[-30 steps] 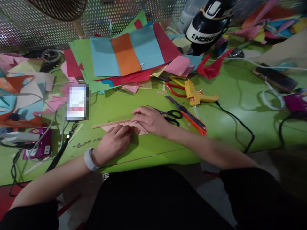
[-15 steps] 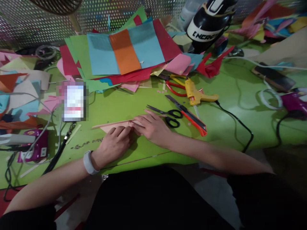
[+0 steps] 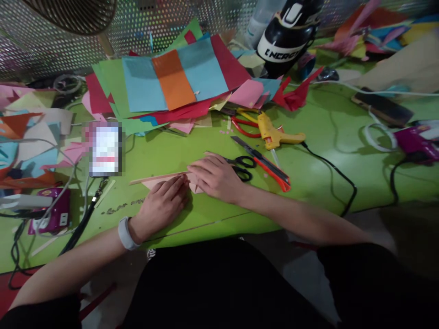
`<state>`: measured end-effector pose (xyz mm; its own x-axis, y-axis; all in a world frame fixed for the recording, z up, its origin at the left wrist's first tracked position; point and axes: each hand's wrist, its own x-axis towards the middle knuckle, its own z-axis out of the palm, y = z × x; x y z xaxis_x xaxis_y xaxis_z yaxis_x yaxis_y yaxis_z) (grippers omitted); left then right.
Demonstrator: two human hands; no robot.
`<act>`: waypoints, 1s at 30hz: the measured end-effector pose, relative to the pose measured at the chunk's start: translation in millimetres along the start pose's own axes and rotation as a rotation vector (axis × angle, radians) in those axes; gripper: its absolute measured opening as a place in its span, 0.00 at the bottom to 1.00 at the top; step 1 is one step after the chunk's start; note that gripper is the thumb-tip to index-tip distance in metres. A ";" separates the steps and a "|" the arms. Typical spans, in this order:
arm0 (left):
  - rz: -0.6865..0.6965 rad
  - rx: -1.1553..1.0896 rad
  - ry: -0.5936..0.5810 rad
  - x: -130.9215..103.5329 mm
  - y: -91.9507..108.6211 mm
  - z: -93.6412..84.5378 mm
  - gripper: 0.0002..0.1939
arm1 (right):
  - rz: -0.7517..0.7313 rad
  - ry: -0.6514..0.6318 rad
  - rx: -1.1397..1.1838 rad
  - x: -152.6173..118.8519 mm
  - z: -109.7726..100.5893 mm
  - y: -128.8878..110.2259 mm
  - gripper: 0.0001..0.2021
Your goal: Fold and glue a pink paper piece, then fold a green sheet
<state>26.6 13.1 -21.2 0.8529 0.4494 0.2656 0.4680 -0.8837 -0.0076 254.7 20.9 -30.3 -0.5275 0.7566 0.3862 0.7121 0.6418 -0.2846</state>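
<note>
A folded sheet of pale peach paper (image 3: 147,182) lies on the green table, its long upper edge creased into a narrow strip. My left hand (image 3: 166,198) holds it down near the middle, fingers bent and pressed together on the fold. Beside it, my right hand (image 3: 217,177) presses the right part of the same paper, with its fingertips close to those of the left. Much of the paper is hidden beneath both hands. Black-handled scissors (image 3: 245,161) lie just right of my right hand, their blades partly covered by it. A red utility knife (image 3: 274,170) lies further right.
A yellow glue gun (image 3: 274,132) with a black cord rests beyond the knife, near red-handled tool grips (image 3: 243,129). Coloured paper sheets (image 3: 174,77) are stacked at the back. A phone (image 3: 104,151) lies left, above a purple power strip (image 3: 56,210). A black jug (image 3: 286,41) stands behind.
My right hand has shifted slightly over the paper and covers more of the scissors' blades. My left fingers have straightened a little along the fold. The whole view has shifted slightly.
</note>
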 end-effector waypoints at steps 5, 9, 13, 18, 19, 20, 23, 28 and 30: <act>0.003 0.000 0.023 2.3 -1.8 -2.5 0.17 | -0.073 -0.008 -0.112 -1.0 4.4 2.0 0.15; -0.001 -0.012 0.024 2.6 -3.1 -5.9 0.17 | -0.107 -0.042 -0.141 -3.0 5.8 4.6 0.16; 0.022 -0.014 0.076 0.8 -7.1 -18.5 0.16 | -0.129 -0.078 -0.157 -5.2 5.2 5.8 0.16; -0.153 -0.069 0.101 9.3 -29.3 -37.1 0.11 | -0.148 -0.082 -0.143 -4.8 4.9 8.6 0.14; -0.199 -0.078 0.076 13.2 -35.2 -37.7 0.12 | -0.159 -0.060 -0.140 -4.3 5.2 9.4 0.14; -0.232 -0.092 0.032 17.6 -40.6 -37.2 0.14 | -0.172 -0.038 -0.140 -3.8 5.5 10.1 0.13; -0.224 -0.161 -0.123 30.3 -50.8 -31.8 0.16 | -0.215 0.008 -0.188 -2.2 5.4 11.0 0.12; -0.216 -0.195 -0.236 41.5 -49.6 -29.7 0.14 | -0.243 0.025 -0.331 1.0 3.1 9.8 0.12; -0.273 -0.255 -0.261 43.7 -50.0 -33.5 0.14 | -0.245 0.049 -0.332 1.9 1.4 9.8 0.12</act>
<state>32.8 72.5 23.0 0.7512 0.6595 -0.0277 0.6399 -0.7174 0.2754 260.0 28.8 -33.6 -0.6826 0.5748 0.4512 0.6837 0.7205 0.1165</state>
